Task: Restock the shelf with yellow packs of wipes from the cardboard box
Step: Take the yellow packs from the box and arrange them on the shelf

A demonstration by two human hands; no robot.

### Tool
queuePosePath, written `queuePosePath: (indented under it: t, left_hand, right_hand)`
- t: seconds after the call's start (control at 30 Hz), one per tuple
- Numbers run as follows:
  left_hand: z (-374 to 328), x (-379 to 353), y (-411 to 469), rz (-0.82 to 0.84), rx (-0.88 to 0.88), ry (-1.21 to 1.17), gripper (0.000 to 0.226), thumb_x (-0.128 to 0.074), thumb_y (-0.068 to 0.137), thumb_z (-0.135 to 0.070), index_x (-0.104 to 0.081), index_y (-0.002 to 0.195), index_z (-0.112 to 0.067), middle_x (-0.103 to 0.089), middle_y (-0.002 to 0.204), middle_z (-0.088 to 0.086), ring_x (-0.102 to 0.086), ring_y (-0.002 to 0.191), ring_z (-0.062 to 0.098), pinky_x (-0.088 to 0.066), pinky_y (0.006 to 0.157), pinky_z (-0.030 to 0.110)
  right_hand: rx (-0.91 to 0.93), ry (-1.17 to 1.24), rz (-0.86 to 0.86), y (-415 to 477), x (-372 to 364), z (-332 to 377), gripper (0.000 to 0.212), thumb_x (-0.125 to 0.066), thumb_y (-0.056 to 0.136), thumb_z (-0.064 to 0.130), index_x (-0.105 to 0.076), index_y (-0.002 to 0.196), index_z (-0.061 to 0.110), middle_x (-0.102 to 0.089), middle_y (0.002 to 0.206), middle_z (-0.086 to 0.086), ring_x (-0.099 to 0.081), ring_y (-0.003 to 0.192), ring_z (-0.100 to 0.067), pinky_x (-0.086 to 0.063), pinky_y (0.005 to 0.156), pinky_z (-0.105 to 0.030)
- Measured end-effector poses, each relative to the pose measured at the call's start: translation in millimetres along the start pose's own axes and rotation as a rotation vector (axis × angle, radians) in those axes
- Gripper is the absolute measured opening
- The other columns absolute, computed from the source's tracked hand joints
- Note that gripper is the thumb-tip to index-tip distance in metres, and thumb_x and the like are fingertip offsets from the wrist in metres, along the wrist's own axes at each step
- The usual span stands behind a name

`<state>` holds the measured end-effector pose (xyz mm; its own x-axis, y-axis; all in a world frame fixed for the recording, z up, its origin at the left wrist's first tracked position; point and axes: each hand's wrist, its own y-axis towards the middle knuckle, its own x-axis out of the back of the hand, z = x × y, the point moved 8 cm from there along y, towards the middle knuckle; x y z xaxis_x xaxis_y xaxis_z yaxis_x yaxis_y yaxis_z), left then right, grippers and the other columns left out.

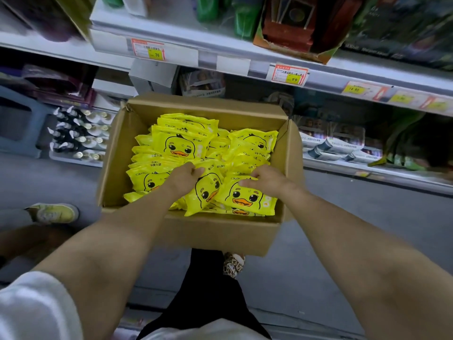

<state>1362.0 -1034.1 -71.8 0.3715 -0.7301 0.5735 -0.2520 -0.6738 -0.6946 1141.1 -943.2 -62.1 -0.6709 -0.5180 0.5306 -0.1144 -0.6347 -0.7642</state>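
At the cardboard box's (pixel 196 231) 6 o'clock side, the left hand (pixel 182 179) curls its fingers round a tilted yellow pack (pixel 206 192) while the right hand (pixel 268 180) pinches the neighbouring pack (pixel 245 198) at its 3 o'clock.

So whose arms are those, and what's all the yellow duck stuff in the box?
Those arms belong to a person wearing a camera on their head, so the one picture looks down as their eyes would. The left hand and the right hand reach into an open cardboard box full of yellow packs of wipes with ducks on them. Each hand grips a pack: the left a tilted pack, the right a flatter pack. Behind the box stands a shop shelf with price tags.
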Motion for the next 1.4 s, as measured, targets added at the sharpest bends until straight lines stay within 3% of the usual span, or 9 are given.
queuePosePath:
  t: [0.17, 0.23, 0.33, 0.47, 0.67, 0.73, 0.97, 1.2, 1.4]
  left_hand:
    - [3, -14, -28, 0.191, 0.132, -0.210, 0.106, -0.076, 0.066, -0.068, -0.037, 0.147, -0.013, -0.040, 0.149, 0.005, -0.037, 0.138, 0.028, -0.035, 0.107, 0.040]
    - [-1, -16, -37, 0.225, 0.119, -0.105, 0.119, -0.082, 0.060, -0.064, -0.027, 0.152, -0.012, -0.032, 0.156, 0.007, -0.032, 0.142, 0.029, -0.034, 0.112, 0.042]
    - [-10, -10, -54, 0.192, 0.072, -0.005, 0.110, -0.085, 0.064, -0.053, -0.033, 0.151, -0.011, -0.037, 0.153, 0.008, -0.037, 0.139, 0.028, -0.037, 0.109, 0.040]
    - [-30, 3, -87, 0.179, 0.027, -0.075, 0.099, -0.092, 0.052, -0.052, -0.054, 0.135, -0.014, -0.056, 0.136, 0.003, -0.054, 0.121, 0.026, -0.047, 0.101, 0.043]
    - [-81, 35, -141, 0.083, -0.067, 0.011, 0.108, -0.086, 0.069, -0.042, -0.025, 0.153, -0.014, -0.028, 0.158, 0.006, -0.029, 0.144, 0.030, -0.032, 0.112, 0.042]
    - [-103, 50, -164, 0.055, -0.127, 0.021, 0.099, -0.084, 0.074, -0.035, -0.028, 0.153, -0.014, -0.031, 0.156, 0.006, -0.031, 0.143, 0.030, -0.032, 0.110, 0.041]
    - [-170, 100, -223, -0.006, -0.282, 0.004, 0.046, -0.086, 0.072, -0.022, -0.064, 0.113, -0.018, -0.072, 0.106, 0.005, -0.067, 0.087, 0.020, -0.056, 0.079, 0.038]
    - [-216, 143, -260, -0.094, -0.392, 0.075, 0.042, -0.086, 0.072, -0.020, -0.066, 0.109, -0.015, -0.073, 0.090, 0.002, -0.071, 0.075, 0.018, -0.059, 0.066, 0.033]
    - [-263, 166, -274, -0.093, -0.418, 0.182, 0.042, -0.088, 0.070, -0.030, -0.070, 0.102, -0.011, -0.076, 0.093, 0.005, -0.074, 0.080, 0.023, -0.060, 0.081, 0.043]
  right_hand:
    - [-0.022, 0.021, 0.007, -32, 12, -12, 0.072, -0.073, 0.073, 0.067, -0.065, 0.117, 0.011, -0.065, 0.120, -0.003, -0.058, 0.116, -0.027, -0.049, 0.083, -0.030]
    - [-0.035, 0.044, 0.014, -44, 15, -17, 0.088, -0.077, 0.071, 0.063, -0.055, 0.135, 0.007, -0.057, 0.139, -0.008, -0.053, 0.127, -0.027, -0.045, 0.097, -0.030]
    - [-0.048, 0.055, -0.001, -64, 20, -23, 0.095, -0.082, 0.071, 0.054, -0.045, 0.145, 0.007, -0.050, 0.146, -0.009, -0.049, 0.131, -0.027, -0.040, 0.096, -0.028]
    - [-0.048, 0.039, -0.008, -90, 29, -28, 0.084, -0.084, 0.068, 0.055, -0.058, 0.133, 0.010, -0.059, 0.133, -0.005, -0.057, 0.119, -0.024, -0.047, 0.092, -0.029]
    - [0.045, 0.151, -0.097, -139, 58, -22, 0.073, -0.091, 0.059, 0.045, -0.068, 0.123, 0.017, -0.070, 0.118, -0.002, -0.068, 0.103, -0.022, -0.056, 0.093, -0.039]
    - [0.091, 0.167, -0.145, -154, 74, -20, 0.053, -0.092, 0.062, 0.038, -0.075, 0.109, 0.020, -0.075, 0.105, 0.000, -0.071, 0.093, -0.020, -0.057, 0.090, -0.042]
    - [0.226, 0.242, -0.378, -230, 147, -9, 0.024, -0.087, 0.072, 0.029, -0.075, 0.091, 0.023, -0.076, 0.088, 0.005, -0.073, 0.084, -0.015, -0.058, 0.085, -0.039]
    - [0.358, 0.321, -0.598, -287, 208, 1, 0.019, -0.086, 0.074, 0.025, -0.075, 0.089, 0.026, -0.077, 0.088, 0.005, -0.074, 0.084, -0.020, -0.058, 0.086, -0.047]
    - [0.381, 0.258, -0.675, -325, 247, 5, 0.014, -0.084, 0.077, 0.029, -0.073, 0.085, 0.026, -0.076, 0.083, 0.008, -0.072, 0.080, -0.013, -0.058, 0.082, -0.037]
